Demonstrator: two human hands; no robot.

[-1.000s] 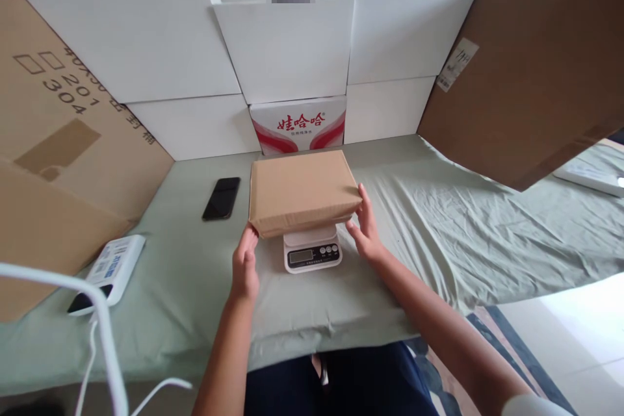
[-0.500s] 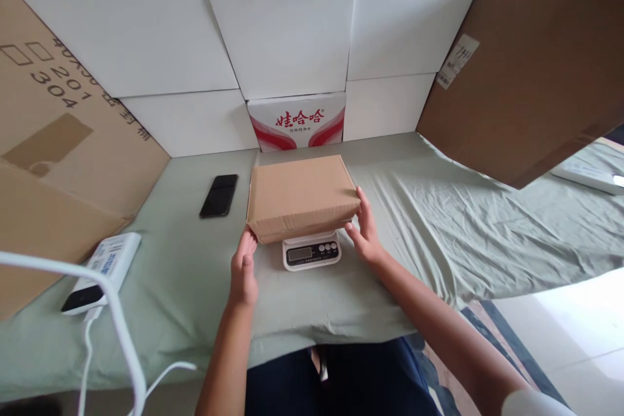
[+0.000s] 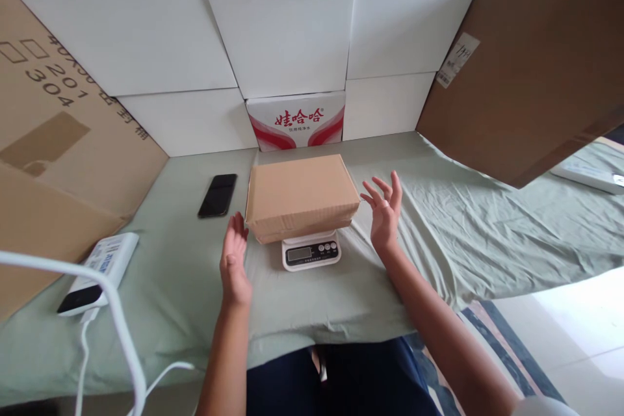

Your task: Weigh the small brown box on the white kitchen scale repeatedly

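A flat brown cardboard box (image 3: 299, 194) rests on a small white digital scale (image 3: 311, 251) in the middle of the green-sheeted table (image 3: 463, 227). My left hand (image 3: 234, 261) hovers just left of the box's near corner, fingers apart, holding nothing. My right hand (image 3: 385, 208) is raised to the right of the box with its fingers spread, a small gap away from the box's side. Neither hand touches the box.
A black phone (image 3: 218, 195) lies left of the box. A white device (image 3: 100, 272) with a cable sits at the near left. White boxes (image 3: 283, 39), a red-printed carton (image 3: 297, 118) and large brown cardboard sheets (image 3: 526, 58) wall in the back and sides.
Both hands have let go of the box and drawn outward, opening their fingers. The box stays on the scale.
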